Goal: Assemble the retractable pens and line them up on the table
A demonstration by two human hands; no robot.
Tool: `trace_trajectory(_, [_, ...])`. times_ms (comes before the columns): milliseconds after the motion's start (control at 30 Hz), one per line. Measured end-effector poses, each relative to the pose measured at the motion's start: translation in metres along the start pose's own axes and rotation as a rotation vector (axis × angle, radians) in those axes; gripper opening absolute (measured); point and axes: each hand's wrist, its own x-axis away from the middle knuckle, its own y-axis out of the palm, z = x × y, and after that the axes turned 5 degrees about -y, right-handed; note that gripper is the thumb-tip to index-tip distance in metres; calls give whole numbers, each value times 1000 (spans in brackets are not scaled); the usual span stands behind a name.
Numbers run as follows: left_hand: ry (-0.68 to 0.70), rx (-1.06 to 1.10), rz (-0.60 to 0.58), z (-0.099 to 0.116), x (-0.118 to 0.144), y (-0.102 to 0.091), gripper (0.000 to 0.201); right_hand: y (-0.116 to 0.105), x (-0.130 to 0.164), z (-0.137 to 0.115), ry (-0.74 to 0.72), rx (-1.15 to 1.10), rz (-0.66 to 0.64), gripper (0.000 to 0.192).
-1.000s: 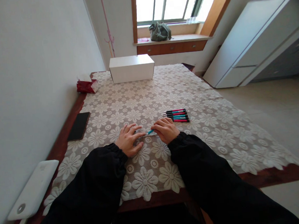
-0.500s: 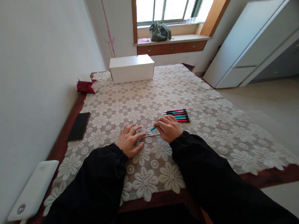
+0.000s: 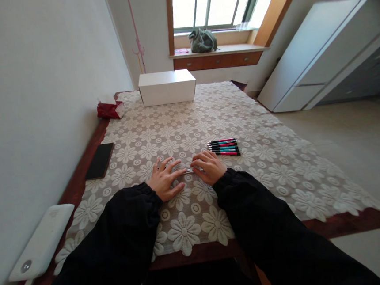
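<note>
Both hands rest on the lace tablecloth (image 3: 265, 171). The left hand (image 3: 165, 179) lies flat with fingers spread; the right hand (image 3: 208, 167) is curled, and whether it grips anything cannot be told. A thin pen part (image 3: 189, 171) lies between their fingertips. Just beyond the right hand — a row of pens (image 3: 224, 147). Far beyond the row stands a white box (image 3: 167, 87); left of the row, a black phone (image 3: 100, 160).

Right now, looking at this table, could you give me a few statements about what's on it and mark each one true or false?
1. Both hands, left hand and right hand, rest on the cloth. True.
2. The pens lie left of the hands. False: they lie just beyond the right hand.
3. A white box stands at the far end. True.
4. The phone lies on the box. False: it lies on the table's left edge.
5. A bag sits on the windowsill. True.
</note>
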Motion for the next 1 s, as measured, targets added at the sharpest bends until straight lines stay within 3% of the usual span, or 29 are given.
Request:
trace_trajectory(600, [-62, 56, 92, 2, -2, -4, 25, 8, 1, -3, -38, -45, -54, 8])
trace_trajectory(1000, [-91, 81, 177, 2, -3, -6, 14, 8, 1, -4, -28, -21, -3, 7])
